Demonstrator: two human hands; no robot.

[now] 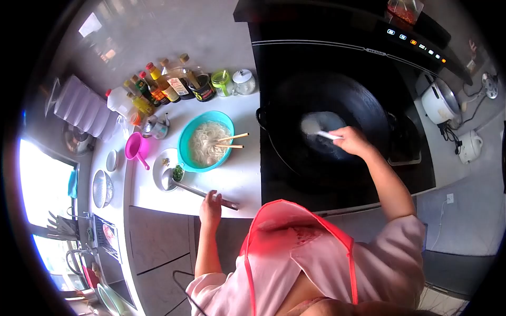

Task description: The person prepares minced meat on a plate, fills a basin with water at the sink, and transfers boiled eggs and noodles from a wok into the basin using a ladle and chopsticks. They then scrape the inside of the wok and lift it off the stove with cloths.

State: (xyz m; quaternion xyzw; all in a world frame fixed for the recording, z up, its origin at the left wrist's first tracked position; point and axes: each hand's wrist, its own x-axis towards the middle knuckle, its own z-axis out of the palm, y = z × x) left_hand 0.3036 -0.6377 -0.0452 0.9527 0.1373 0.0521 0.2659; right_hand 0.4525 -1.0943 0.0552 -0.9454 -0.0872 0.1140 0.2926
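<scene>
My right hand [352,142] is closed round the white handle of a tool with a pale round head [311,125]; its exact kind is hard to make out. That head is down in the large black wok [358,100], where some cloudy liquid shows. At the counter's front edge, my left hand [211,209] has its fingers curled on the handle of a metal ladle [190,188]. The ladle's bowl lies on a white plate [158,167] beside chopped greens [178,173]. Behind it, a turquoise bowl [182,150] contains pale noodles [206,141] with wooden chopsticks [234,138] resting in them.
Several sauce bottles [158,87] and jars [243,82] line the wall. A pink dipper [135,147] and a metal pot [156,127] stand left of the bowl. A white rice cooker [440,105] is right of the black stove [295,192]. The sink [110,263] lies at lower left.
</scene>
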